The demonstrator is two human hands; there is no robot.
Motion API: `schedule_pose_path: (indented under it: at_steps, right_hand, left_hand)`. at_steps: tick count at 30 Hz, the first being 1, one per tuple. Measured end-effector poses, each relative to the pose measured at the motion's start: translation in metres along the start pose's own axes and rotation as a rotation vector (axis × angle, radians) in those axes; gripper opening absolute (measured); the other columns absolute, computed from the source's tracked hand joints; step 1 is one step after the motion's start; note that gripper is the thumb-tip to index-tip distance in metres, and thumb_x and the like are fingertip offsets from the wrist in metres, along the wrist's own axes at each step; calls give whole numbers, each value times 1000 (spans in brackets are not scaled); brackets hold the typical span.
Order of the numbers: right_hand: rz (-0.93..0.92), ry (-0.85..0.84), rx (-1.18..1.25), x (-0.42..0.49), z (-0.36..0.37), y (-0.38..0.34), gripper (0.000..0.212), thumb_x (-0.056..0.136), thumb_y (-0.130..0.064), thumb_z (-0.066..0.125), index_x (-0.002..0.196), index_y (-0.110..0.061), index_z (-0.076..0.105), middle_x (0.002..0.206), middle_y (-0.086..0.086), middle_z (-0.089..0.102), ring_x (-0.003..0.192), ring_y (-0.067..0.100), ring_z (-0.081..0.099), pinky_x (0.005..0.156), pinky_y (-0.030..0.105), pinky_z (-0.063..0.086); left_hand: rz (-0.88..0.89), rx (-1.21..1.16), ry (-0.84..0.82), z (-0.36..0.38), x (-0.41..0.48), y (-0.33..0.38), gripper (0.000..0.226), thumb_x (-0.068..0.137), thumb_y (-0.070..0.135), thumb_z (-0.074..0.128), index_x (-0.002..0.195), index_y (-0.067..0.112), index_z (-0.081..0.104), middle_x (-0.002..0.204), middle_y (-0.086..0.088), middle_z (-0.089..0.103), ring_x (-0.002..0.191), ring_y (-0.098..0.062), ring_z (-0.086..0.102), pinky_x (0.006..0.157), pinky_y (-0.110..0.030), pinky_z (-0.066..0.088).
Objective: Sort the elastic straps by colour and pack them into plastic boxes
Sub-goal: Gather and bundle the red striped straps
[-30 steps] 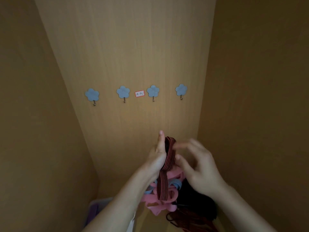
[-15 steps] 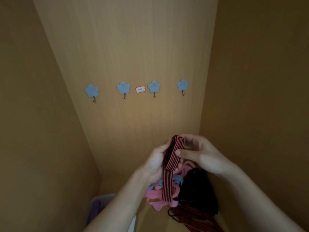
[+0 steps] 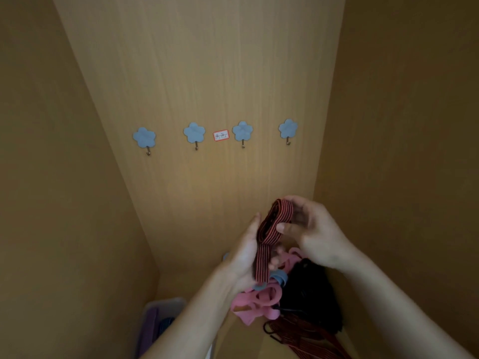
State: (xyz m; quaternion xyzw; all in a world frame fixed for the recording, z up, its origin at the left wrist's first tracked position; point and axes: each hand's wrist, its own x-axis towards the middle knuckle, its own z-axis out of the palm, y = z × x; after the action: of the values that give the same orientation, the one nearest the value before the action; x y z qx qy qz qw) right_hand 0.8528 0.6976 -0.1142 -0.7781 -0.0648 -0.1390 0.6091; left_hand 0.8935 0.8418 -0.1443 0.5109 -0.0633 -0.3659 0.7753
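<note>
Striped strap [image 3: 269, 238] in right hand [image 3: 320, 235]

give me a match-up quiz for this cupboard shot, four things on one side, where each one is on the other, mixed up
Things
1. striped strap
2. pink straps
3. plastic box
4. white label

Places
A. on the back panel, between two blue flower hooks
B. bottom left of the view
C. gripped by the left hand and right hand
D. piled just below both hands

Pairs: 1-C, 2-D, 3-B, 4-A
</note>
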Motion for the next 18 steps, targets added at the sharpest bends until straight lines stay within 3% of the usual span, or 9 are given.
schedule_pose_path:
  at_steps: [3, 5, 7, 8, 10, 13, 16, 18]
  right_hand:
    - [-285, 58, -419, -14, 16, 4, 51, 83, 9, 66, 122, -22, 59, 113, -10, 66, 110, 0, 61, 96, 14, 46]
    - [-425, 36, -546, -25, 25, 12, 60, 76, 13, 62, 123, -22, 57, 118, -10, 62, 114, 1, 57, 96, 15, 45]
    - [-523, 57, -622, -33, 30, 22, 66, 68, 17, 62, 122, -19, 56, 120, -4, 62, 118, 10, 57, 100, 24, 46]
    - [-563, 83, -657, -34, 31, 26, 67, 66, 19, 65, 122, -16, 56, 120, -1, 64, 119, 13, 58, 103, 27, 46]
    - [-598, 115, -684, -36, 35, 31, 65, 64, 20, 67, 122, -10, 59, 120, 3, 65, 120, 17, 59, 105, 30, 46]
    - [-511, 75, -642, -44, 39, 34, 60, 74, 10, 69, 130, -9, 56, 133, 0, 59, 131, 13, 52, 107, 33, 47]
    - [-402, -50, -564, -58, 43, 38, 56, 89, -16, 65, 142, -13, 46, 153, -7, 40, 146, 8, 33, 117, 30, 35]
    - [-324, -79, -448, -66, 46, 41, 49, 94, -28, 61, 140, -20, 49, 156, -11, 34, 147, 9, 30, 117, 25, 31]
  left_hand:
    - [-28, -244, 21, 5, 0, 3, 59, 102, 57, 35, 120, 8, 63, 86, -11, 66, 77, -21, 64, 64, -33, 58]
    - [-47, -350, 43, 5, 0, 6, 64, 101, 56, 40, 127, 2, 61, 107, -18, 69, 96, -28, 66, 84, -40, 56]
    - [-54, -404, 47, 3, -2, 9, 67, 98, 56, 50, 131, -2, 59, 122, -22, 65, 103, -31, 65, 93, -41, 51]
    - [-53, -407, 43, 3, -5, 10, 66, 95, 54, 57, 129, -2, 60, 121, -21, 65, 102, -30, 66, 93, -40, 52]
    - [-60, -387, 33, 4, -7, 10, 42, 92, 43, 66, 107, 5, 67, 102, -14, 67, 88, -25, 68, 83, -35, 57]
    - [-67, -344, 73, 2, -3, 8, 20, 91, 26, 67, 78, 11, 62, 74, -5, 61, 66, -18, 62, 66, -30, 51]
    - [-37, -343, 109, -9, 3, 7, 11, 92, 15, 63, 82, 9, 61, 70, -3, 62, 60, -14, 63, 64, -27, 52]
    - [-26, -301, 92, -19, 4, 3, 10, 93, 14, 61, 87, 6, 62, 74, -6, 64, 64, -16, 65, 67, -29, 53]
